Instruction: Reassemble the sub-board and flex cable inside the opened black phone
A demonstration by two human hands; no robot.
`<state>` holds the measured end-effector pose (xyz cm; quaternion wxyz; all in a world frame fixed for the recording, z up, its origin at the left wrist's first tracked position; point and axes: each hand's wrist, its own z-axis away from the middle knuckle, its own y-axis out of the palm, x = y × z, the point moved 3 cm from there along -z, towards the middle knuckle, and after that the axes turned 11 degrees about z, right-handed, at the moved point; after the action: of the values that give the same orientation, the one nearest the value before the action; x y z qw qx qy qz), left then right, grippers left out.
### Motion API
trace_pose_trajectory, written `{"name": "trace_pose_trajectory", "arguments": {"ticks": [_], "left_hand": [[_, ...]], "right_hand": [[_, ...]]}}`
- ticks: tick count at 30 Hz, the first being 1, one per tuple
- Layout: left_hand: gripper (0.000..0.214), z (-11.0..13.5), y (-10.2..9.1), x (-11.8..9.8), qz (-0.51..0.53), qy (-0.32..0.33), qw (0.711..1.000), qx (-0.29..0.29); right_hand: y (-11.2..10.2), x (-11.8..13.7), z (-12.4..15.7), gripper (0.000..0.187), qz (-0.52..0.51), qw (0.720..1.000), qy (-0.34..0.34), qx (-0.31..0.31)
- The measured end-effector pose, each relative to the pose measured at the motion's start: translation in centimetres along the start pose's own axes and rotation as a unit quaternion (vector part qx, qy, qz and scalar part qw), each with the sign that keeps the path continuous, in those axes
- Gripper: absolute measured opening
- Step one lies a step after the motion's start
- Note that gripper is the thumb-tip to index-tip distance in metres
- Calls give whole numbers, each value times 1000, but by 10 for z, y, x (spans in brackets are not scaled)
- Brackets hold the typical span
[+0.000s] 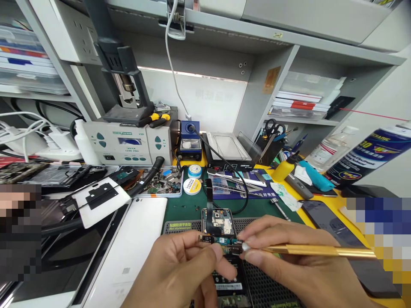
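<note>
My left hand (pixel 180 267) is closed, pinching a small green circuit board (pixel 222 241) between thumb and fingers. A black flex cable (pixel 209 205) rises behind that board. In my right hand (pixel 298 261) lies a gold pen-shaped tool (pixel 324 251), running out to the right. The fingertips of this hand also meet the board's right end; whether they grip it, I cannot tell. Below both hands is an opened phone (pixel 228 218), with its inner board showing at the top and a black battery (pixel 229 278) lower down, partly hidden by my left hand.
A black perforated mat (pixel 266 273) lies under the phone. White tablet (pixel 128 252) and other device parts are on the left. Behind stand a grey hot-air station (pixel 128 143), two round tins (pixel 192 185) and tweezers (pixel 237 188). A dark phone (pixel 334 231) lies right.
</note>
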<state>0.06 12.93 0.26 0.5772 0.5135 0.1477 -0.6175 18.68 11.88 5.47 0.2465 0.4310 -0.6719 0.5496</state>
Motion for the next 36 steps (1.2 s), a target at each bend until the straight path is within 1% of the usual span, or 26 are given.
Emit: {"name": "trace_pose_trajectory", "arguments": {"ticks": [6,10,16,21,25,30,36], "left_hand": [[42,1,-1,0,-2,-3,1000,-2],[39,1,0,-1,-4,-5,1000,-5],[40,3,0,-2,-5,-6,1000,-2],[40,3,0,-3,-12,-2,1000,-7],[41,2,1,-3,-13,5,1000,-7],[40,1,2,-3,-11,5,1000,-3],[41,3,1,-6,-9,3,1000,-2]], "right_hand": [[0,0,0,12,6,1000,-11,12],[-1,0,-1,12,1,1000,-13,2],[-2,-1,1,8,18,999,1,28],[-4,-2,3,10,13,1000,-4,23],[-3,-3,2,8,21,999,-3,27],[-2,-4,2,9,14,1000,-8,24],[-3,-3,3,7,34,999,5,28]]}}
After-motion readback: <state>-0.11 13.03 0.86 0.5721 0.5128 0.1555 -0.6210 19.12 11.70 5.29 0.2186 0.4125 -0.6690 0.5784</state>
